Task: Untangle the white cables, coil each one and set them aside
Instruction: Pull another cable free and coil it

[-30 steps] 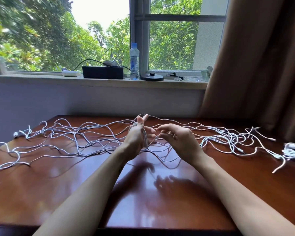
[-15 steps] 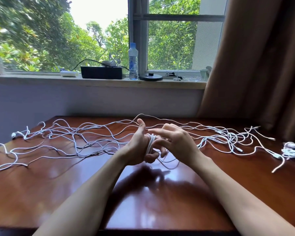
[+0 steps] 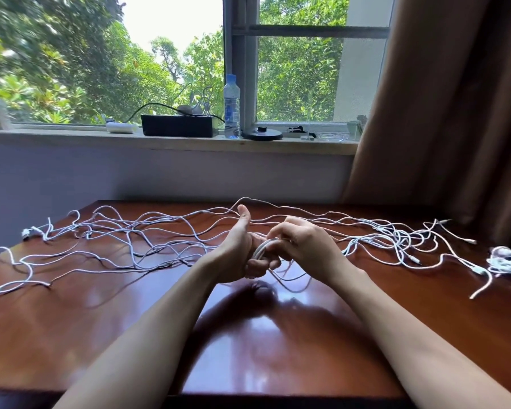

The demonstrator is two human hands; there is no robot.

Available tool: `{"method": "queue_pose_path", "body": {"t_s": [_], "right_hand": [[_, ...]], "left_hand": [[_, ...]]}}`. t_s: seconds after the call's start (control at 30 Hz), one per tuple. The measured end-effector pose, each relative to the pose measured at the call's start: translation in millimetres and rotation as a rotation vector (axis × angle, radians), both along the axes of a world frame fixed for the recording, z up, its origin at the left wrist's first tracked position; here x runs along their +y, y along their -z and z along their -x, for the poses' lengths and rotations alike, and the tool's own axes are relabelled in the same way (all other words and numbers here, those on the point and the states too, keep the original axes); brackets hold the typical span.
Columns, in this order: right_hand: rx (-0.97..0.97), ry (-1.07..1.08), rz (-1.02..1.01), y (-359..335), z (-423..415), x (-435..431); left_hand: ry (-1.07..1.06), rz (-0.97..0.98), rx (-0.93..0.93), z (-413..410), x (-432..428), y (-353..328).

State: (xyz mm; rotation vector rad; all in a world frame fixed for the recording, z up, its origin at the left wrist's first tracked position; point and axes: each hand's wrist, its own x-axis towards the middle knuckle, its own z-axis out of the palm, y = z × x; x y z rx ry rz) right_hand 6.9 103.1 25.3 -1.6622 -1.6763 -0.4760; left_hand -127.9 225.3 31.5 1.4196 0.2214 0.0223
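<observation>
Several white cables [image 3: 136, 240] sprawl in a tangle across the far half of the brown wooden table [image 3: 71, 335]. Above the table's middle, my left hand [image 3: 239, 255] has a small coil of white cable [image 3: 260, 250] wound around its fingers, thumb pointing up. My right hand [image 3: 304, 245] sits right beside it and pinches the strand at the coil. Loose cable trails from the coil down to the table under my right hand. A denser knot of cables [image 3: 396, 240] lies to the right.
A bundled white cable [image 3: 508, 261] rests at the table's right edge. On the windowsill stand a black box [image 3: 177, 125], a water bottle [image 3: 231, 106] and a black disc [image 3: 262, 134]. A brown curtain [image 3: 455, 113] hangs at the right.
My right hand has come in from a gap beside the left hand to touch the coil, laying more cable around my left fingers. The loose strand under my hands has shortened.
</observation>
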Motion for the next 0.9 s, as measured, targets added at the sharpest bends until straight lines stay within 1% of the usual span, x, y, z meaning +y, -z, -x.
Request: {"method": "queue_pose_path", "body": {"t_s": [0.1, 0.2, 0.27, 0.37, 0.47, 0.57, 0.67, 0.9], "right_hand": [[-0.069, 0.068, -0.027, -0.1, -1.1, -0.4], [-0.129, 0.119, -0.039, -0.2, -2.5, -0.9], [-0.110, 0.149, -0.027, -1.1, -3.3, -2.5], [-0.081, 0.181, -0.031, -0.5, -8.1, -3.6], [-0.010, 0.213, -0.039, 0.8, -12.7, -3.9], [0.129, 0.192, -0.048, 2.6, -16.8, -2.1], [0.209, 0.171, -0.071, 3.3, -21.4, -0.2], [0.328, 0.145, -0.109, 2.1, -19.1, -1.0]], "left_hand": [[-0.051, -0.014, -0.032, -4.0, 4.1, 2.0], [-0.146, -0.039, -0.066, -8.6, 6.9, 2.6], [-0.194, -0.056, -0.099, -10.1, 6.6, 1.4], [-0.210, -0.095, -0.173, -11.1, 7.0, 1.4], [-0.266, -0.118, -0.316, -11.1, 8.6, 3.6], [-0.325, -0.198, -0.391, -8.7, 6.3, 6.4], [-0.338, -0.332, -0.429, -6.3, 5.7, 8.0], [-0.471, -0.569, -0.422, -9.3, 7.6, 11.5]]}}
